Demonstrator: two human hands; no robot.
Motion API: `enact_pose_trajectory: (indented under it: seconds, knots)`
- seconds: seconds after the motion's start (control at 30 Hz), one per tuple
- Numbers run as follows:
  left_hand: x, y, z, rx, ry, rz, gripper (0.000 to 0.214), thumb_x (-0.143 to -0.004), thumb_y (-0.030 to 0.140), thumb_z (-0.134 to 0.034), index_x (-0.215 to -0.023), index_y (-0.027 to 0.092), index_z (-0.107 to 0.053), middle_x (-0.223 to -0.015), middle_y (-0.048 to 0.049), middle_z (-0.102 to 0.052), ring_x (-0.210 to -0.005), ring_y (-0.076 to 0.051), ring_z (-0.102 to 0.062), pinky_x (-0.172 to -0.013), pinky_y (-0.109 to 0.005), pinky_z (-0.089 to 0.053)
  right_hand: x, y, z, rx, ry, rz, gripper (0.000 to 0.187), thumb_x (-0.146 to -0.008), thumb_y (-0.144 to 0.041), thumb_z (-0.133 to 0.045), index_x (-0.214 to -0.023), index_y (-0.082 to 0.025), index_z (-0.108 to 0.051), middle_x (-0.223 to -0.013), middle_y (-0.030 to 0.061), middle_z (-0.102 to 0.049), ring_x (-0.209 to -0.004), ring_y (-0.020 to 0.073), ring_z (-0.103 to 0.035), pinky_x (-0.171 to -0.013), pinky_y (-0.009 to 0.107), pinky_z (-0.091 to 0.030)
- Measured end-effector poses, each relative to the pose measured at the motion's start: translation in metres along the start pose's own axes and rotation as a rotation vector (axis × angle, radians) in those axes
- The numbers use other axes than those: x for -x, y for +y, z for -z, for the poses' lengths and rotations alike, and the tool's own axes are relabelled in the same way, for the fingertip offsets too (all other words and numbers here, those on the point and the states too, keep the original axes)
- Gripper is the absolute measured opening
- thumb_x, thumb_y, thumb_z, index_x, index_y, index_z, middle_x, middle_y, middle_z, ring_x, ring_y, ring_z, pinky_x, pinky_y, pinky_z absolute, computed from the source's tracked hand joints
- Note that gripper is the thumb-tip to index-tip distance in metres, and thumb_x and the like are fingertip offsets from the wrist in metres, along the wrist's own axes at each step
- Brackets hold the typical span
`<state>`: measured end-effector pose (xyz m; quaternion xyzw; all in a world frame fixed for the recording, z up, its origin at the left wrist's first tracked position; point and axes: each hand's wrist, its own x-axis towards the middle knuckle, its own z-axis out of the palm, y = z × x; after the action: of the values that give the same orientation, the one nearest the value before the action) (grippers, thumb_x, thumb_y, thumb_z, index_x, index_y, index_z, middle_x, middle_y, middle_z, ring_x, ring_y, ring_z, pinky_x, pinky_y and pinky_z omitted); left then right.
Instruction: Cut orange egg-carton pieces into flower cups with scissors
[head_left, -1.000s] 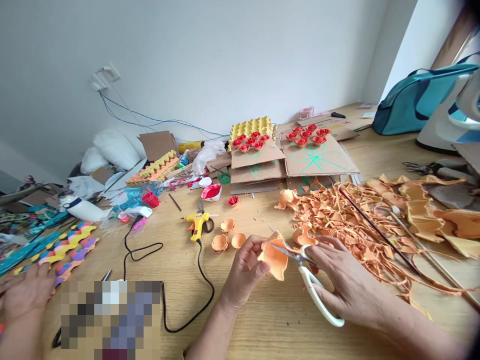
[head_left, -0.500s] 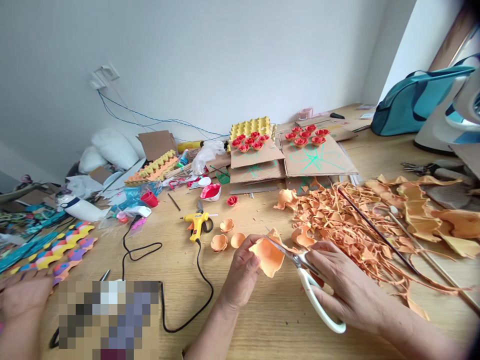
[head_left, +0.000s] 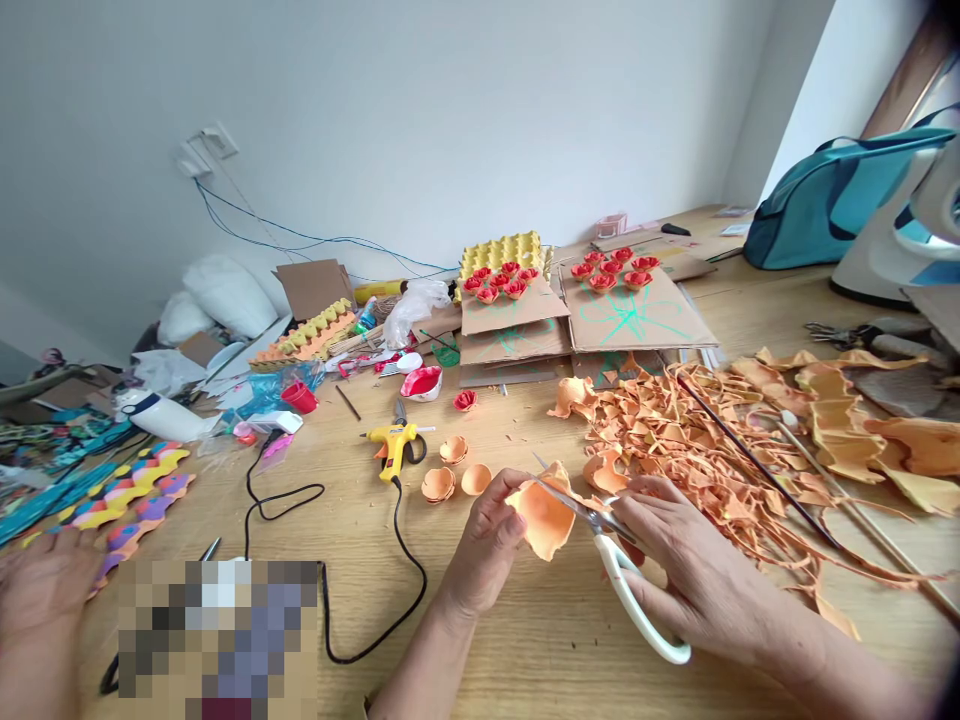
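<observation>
My left hand [head_left: 487, 540] pinches the left rim of an orange egg-carton cup [head_left: 544, 520] with a ragged edge. White-handled scissors [head_left: 630, 595] are in my right hand [head_left: 675, 560], fingers through the loops. Their blades lie across the cup's upper edge. Another cut orange cup piece [head_left: 604, 470] rests just behind the scissors. Left of my left hand, several small trimmed orange cups [head_left: 475, 480] sit on the table, some nested. To the right spreads a heap of orange carton scraps [head_left: 660, 430].
A yellow hot glue gun [head_left: 394, 447] with a black cord lies left of the cups. Behind stand cardboard sheets [head_left: 637, 320] bearing red flowers [head_left: 615, 268]. A thin stick [head_left: 862, 520] crosses the scraps. At far left, another person's hand [head_left: 52, 580] touches a painted carton.
The cup in my left hand has shifted slightly right and down against the scissor blades. The other person's hand at far left has moved a little left and up.
</observation>
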<state>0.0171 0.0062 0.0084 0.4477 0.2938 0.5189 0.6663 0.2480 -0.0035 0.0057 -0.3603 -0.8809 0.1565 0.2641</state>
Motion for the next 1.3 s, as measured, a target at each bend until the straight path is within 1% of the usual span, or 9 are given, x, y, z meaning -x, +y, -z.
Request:
enact_pose_trajectory:
  seconds: [0.17,0.3,0.5,0.67,0.8,0.87,0.97,1.1,1.3]
  knots:
    - [0.001,-0.004,0.006,0.015,0.029,-0.011,0.040,-0.080,0.049,-0.071,-0.107,0.021,-0.063,-0.086,-0.0026,-0.064,-0.073,-0.014,-0.057,-0.068,-0.024,-0.044,0.002,0.000,-0.002,0.006,-0.014,-0.004,0.020,-0.097,-0.028,-0.049,-0.080,-0.023,-0.040,-0.074,-0.0004,-0.052,-0.074,0.0190,-0.053,-0.080,0.038,-0.039]
    - [0.000,0.000,0.003,-0.054,0.010,-0.010,0.042,-0.078,0.050,-0.073,-0.105,0.019,-0.065,-0.083,-0.0026,-0.063,-0.069,-0.013,-0.054,-0.063,-0.023,-0.041,-0.001,0.001,-0.002,0.044,0.019,-0.002,0.018,-0.093,-0.028,-0.053,-0.081,-0.023,-0.041,-0.075,-0.0015,-0.052,-0.071,0.0174,-0.051,-0.087,0.043,-0.037]
    - [-0.001,0.003,0.002,-0.112,-0.030,-0.025,0.041,-0.075,0.051,-0.074,-0.098,0.018,-0.067,-0.088,-0.0039,-0.065,-0.076,-0.015,-0.056,-0.070,-0.024,-0.042,-0.001,-0.001,0.001,0.036,-0.005,-0.002,0.017,-0.093,-0.028,-0.054,-0.081,-0.022,-0.043,-0.075,-0.0019,-0.051,-0.072,0.0174,-0.051,-0.091,0.046,-0.036]
    - [0.000,-0.004,0.011,-0.043,0.029,0.024,0.045,-0.076,0.054,-0.072,-0.103,0.019,-0.063,-0.083,-0.0035,-0.064,-0.073,-0.016,-0.057,-0.066,-0.025,-0.043,0.001,-0.004,0.000,-0.017,-0.037,-0.011,0.022,-0.097,-0.032,-0.049,-0.078,-0.022,-0.042,-0.075,0.0007,-0.053,-0.075,0.0190,-0.051,-0.078,0.038,-0.042]
    - [0.000,-0.002,0.008,-0.021,0.008,0.023,0.046,-0.079,0.058,-0.068,-0.103,0.019,-0.061,-0.094,-0.0072,-0.065,-0.087,-0.021,-0.061,-0.076,-0.032,-0.048,-0.001,-0.006,-0.002,-0.034,-0.014,-0.037,0.024,-0.098,-0.032,-0.047,-0.077,-0.022,-0.041,-0.073,0.0009,-0.054,-0.073,0.0185,-0.052,-0.075,0.036,-0.043]
    - [0.000,-0.001,0.002,-0.048,-0.044,0.006,0.054,-0.073,0.060,-0.073,-0.106,0.020,-0.059,-0.105,-0.0087,-0.064,-0.095,-0.024,-0.061,-0.082,-0.035,-0.049,-0.002,-0.007,-0.004,-0.009,0.030,-0.072,0.024,-0.098,-0.031,-0.047,-0.076,-0.023,-0.040,-0.071,0.0002,-0.055,-0.070,0.0179,-0.052,-0.075,0.036,-0.043]
    - [0.000,-0.002,-0.006,-0.148,0.001,-0.043,0.061,-0.067,0.046,-0.084,-0.113,0.022,-0.054,-0.116,-0.0083,-0.060,-0.106,-0.025,-0.058,-0.091,-0.037,-0.049,-0.003,-0.007,-0.008,0.029,0.079,-0.111,0.024,-0.097,-0.031,-0.046,-0.076,-0.023,-0.038,-0.067,-0.0018,-0.053,-0.065,0.0168,-0.051,-0.075,0.036,-0.043]
    - [0.002,-0.006,-0.010,-0.292,0.145,-0.084,0.045,-0.076,0.030,-0.079,-0.111,0.023,-0.051,-0.109,-0.0043,-0.059,-0.104,-0.020,-0.058,-0.093,-0.031,-0.048,-0.003,-0.006,-0.010,0.028,0.066,-0.121,0.022,-0.096,-0.028,-0.049,-0.077,-0.024,-0.038,-0.068,-0.0026,-0.053,-0.064,0.0165,-0.052,-0.078,0.037,-0.042]
    - [0.002,-0.003,-0.009,-0.429,0.043,-0.153,0.034,-0.078,0.025,-0.077,-0.103,0.021,-0.054,-0.101,-0.0030,-0.059,-0.096,-0.017,-0.056,-0.091,-0.028,-0.047,-0.002,-0.005,-0.008,0.044,0.056,-0.123,0.018,-0.094,-0.031,-0.051,-0.081,-0.023,-0.041,-0.071,-0.0015,-0.054,-0.068,0.0179,-0.054,-0.086,0.043,-0.041]
